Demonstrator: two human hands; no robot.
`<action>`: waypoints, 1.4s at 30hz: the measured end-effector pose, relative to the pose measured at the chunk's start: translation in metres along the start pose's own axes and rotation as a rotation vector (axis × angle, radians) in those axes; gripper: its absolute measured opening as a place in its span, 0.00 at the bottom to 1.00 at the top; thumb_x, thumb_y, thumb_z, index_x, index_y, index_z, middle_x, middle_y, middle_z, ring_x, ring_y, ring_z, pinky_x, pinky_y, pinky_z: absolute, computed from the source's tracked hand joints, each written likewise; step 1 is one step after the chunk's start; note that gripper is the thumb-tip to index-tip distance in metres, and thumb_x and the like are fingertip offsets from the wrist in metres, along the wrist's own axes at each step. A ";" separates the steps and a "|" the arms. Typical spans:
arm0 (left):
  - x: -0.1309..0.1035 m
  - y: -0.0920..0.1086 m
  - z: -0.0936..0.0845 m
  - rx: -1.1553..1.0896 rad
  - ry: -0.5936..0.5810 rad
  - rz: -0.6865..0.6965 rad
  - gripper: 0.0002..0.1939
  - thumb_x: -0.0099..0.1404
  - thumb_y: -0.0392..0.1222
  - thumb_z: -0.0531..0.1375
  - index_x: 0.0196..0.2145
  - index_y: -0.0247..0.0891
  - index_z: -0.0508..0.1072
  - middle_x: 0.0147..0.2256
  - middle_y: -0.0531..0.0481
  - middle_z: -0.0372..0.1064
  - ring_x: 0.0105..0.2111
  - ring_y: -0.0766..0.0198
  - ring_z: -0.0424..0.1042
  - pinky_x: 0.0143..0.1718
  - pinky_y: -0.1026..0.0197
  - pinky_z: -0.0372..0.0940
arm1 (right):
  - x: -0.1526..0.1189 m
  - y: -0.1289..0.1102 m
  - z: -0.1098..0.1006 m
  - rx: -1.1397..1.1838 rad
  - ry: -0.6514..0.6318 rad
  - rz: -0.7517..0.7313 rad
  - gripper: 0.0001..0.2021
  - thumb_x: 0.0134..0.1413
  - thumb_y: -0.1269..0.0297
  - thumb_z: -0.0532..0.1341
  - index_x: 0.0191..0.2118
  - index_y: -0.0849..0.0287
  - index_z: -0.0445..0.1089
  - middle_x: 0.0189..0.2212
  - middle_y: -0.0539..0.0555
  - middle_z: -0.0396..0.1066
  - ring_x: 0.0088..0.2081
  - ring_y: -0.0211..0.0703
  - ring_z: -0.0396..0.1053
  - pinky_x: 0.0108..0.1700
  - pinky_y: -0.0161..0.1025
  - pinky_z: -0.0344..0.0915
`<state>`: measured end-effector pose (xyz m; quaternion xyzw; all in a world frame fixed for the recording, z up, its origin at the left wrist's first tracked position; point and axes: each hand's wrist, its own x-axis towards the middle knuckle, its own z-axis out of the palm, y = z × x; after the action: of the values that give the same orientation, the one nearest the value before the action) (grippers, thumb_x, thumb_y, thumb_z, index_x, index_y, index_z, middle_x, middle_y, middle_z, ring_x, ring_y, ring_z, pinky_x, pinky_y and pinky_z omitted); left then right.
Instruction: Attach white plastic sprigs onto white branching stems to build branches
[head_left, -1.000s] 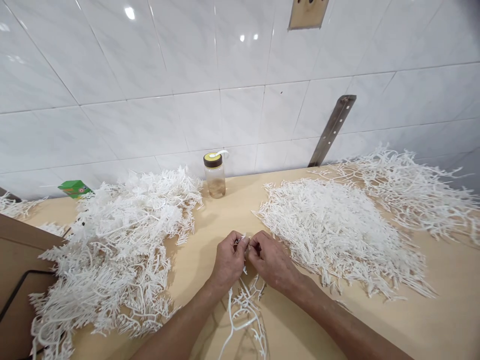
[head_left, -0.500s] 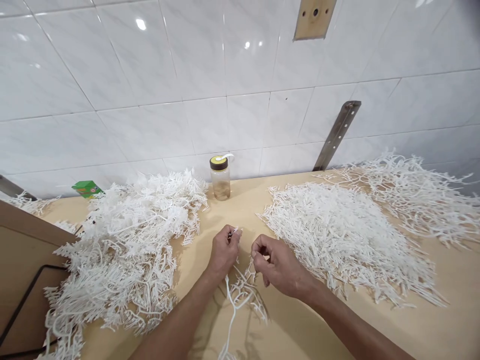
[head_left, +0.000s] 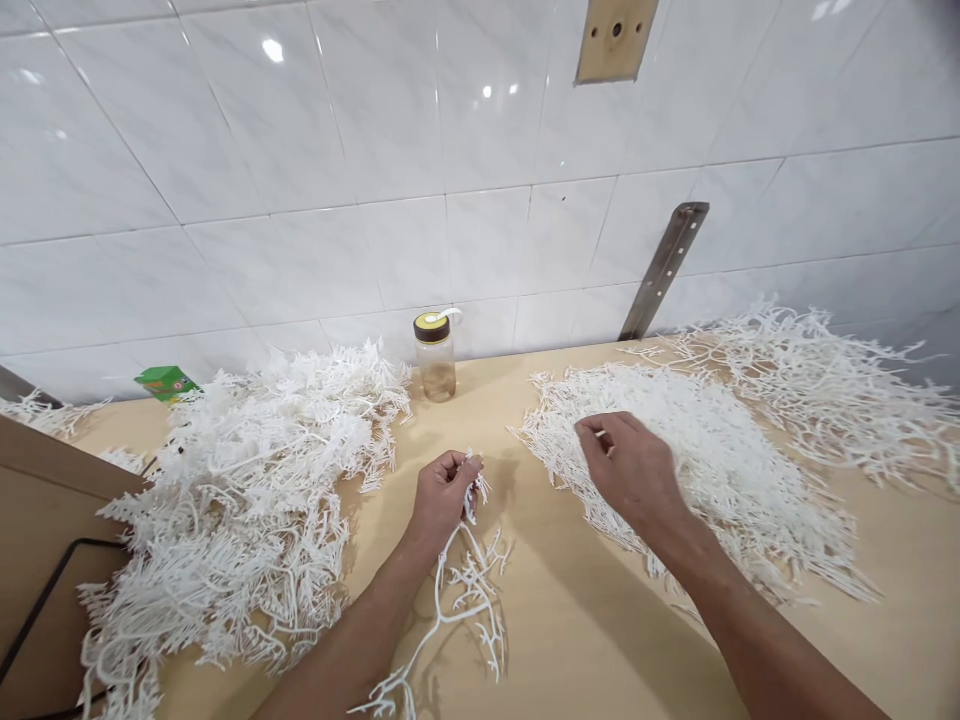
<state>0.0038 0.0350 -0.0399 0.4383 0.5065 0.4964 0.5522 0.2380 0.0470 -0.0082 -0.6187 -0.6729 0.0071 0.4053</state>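
Near the middle of the table, my left hand (head_left: 444,500) is closed on a white branching piece (head_left: 441,618), which hangs down toward the front edge with its twigs spread. My right hand (head_left: 626,465) is over the right pile of white twigs (head_left: 712,480), its thumb and fingertips pinched together; whether anything small is between them is hidden. To the left of my left hand lies a tangled heap of white branching pieces (head_left: 255,500).
A clear jar (head_left: 436,368) with a yellow and black lid stands by the tiled wall. A green box (head_left: 166,383) sits behind the left heap. Looser white branches (head_left: 825,390) lie at the far right. A cardboard box (head_left: 52,540) stands at left.
My right hand has moved away from my left hand, rightward and up over the right pile. The white piece in my left hand now shows more of its length. The view has shifted slightly.
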 end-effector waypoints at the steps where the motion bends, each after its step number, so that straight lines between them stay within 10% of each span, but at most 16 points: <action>1: 0.000 -0.001 0.000 0.007 0.007 0.001 0.22 0.55 0.59 0.66 0.25 0.37 0.67 0.14 0.58 0.62 0.11 0.73 0.56 0.13 0.70 0.53 | -0.004 -0.007 0.003 0.075 -0.064 -0.006 0.09 0.60 0.63 0.55 0.33 0.57 0.72 0.33 0.55 0.74 0.29 0.42 0.69 0.35 0.40 0.65; 11: -0.008 -0.009 0.009 0.242 0.013 0.191 0.18 0.61 0.55 0.62 0.26 0.37 0.71 0.17 0.57 0.63 0.16 0.71 0.61 0.19 0.67 0.57 | -0.044 -0.060 0.035 0.401 -0.478 0.094 0.08 0.59 0.62 0.57 0.35 0.57 0.73 0.28 0.50 0.76 0.27 0.39 0.71 0.31 0.36 0.64; 42: 0.001 -0.012 0.008 0.375 0.022 0.216 0.18 0.61 0.57 0.61 0.26 0.38 0.70 0.13 0.57 0.63 0.14 0.68 0.62 0.17 0.68 0.58 | -0.044 -0.042 0.058 0.826 -0.588 0.262 0.12 0.60 0.57 0.57 0.29 0.58 0.67 0.18 0.45 0.65 0.13 0.32 0.64 0.14 0.30 0.60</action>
<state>0.0133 0.0349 -0.0508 0.5796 0.5462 0.4544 0.3991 0.1666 0.0285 -0.0497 -0.4582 -0.6162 0.4959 0.4054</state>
